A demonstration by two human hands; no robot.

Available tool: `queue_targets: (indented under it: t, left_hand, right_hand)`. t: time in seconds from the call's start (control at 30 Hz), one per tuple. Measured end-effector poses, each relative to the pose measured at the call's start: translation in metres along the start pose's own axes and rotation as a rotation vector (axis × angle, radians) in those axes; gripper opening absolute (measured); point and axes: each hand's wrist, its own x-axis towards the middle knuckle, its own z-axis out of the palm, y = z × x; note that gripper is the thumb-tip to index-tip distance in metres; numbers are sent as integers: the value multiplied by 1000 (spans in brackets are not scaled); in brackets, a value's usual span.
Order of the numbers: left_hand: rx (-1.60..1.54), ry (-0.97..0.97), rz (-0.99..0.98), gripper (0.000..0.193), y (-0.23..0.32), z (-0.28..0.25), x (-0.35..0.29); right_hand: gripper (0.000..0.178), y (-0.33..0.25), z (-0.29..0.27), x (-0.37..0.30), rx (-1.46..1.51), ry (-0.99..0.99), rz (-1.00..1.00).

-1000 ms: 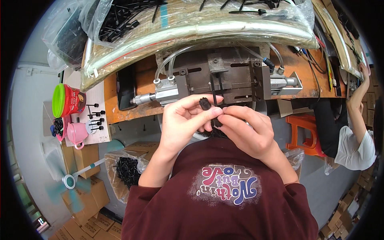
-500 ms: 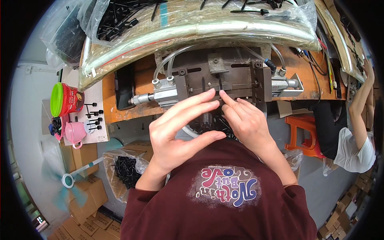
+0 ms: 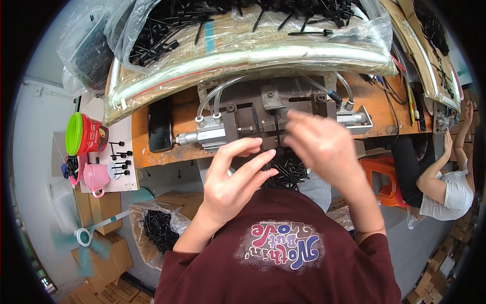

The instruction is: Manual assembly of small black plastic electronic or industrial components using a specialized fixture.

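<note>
My left hand (image 3: 230, 177) is in front of the metal fixture (image 3: 243, 114). Its bent fingers and thumb close around a black stemmed part, mostly hidden between them. Thin black rods (image 3: 278, 136) stand at the fixture's middle, near the fingertips. My right hand (image 3: 321, 144), smeared by motion, hovers over the fixture's right side; whether its fingers hold anything is unclear. A heap of black stemmed parts (image 3: 291, 169) lies between my body and the fixture, partly hidden by my hands.
Silver air cylinders (image 3: 211, 137) with clear hoses flank the fixture on an orange bench (image 3: 185, 109). Behind stands a plastic-lined tray (image 3: 243, 53) of black parts. At left are a red-green tub (image 3: 93, 134), a pink cup (image 3: 96, 177) and a fan (image 3: 83, 236). A co-worker (image 3: 448, 197) sits at right.
My left hand has drawn back toward my body, its fingers and thumb coming closer together. My right hand has lifted away from the fixture's middle toward the right. The view has shifted slightly.
</note>
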Motion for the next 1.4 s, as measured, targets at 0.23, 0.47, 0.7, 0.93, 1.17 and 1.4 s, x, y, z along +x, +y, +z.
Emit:
queue_targets:
  t: [0.23,0.47,0.7,0.93,1.17,1.4]
  left_hand:
    - [161,-57,32,29,-11,33,-16]
    - [350,-119,109,28,-25,62,-18]
    - [424,-187,106,27,-24,63,-8]
    - [419,-203,80,25,-26,62,-10]
    - [-44,0,-138,47,6,39,9]
    - [-651,151,-403,29,23,24,16]
  right_hand:
    - [22,89,-42,84,-551,194,8]
    - [19,145,-9,132,-683,-66,-167]
    - [12,130,-14,143,-569,-229,-203]
    - [12,83,-21,116,353,199,56]
    - [20,33,-23,54,1509,72,629]
    - [19,16,-10,18,1865,-203,730]
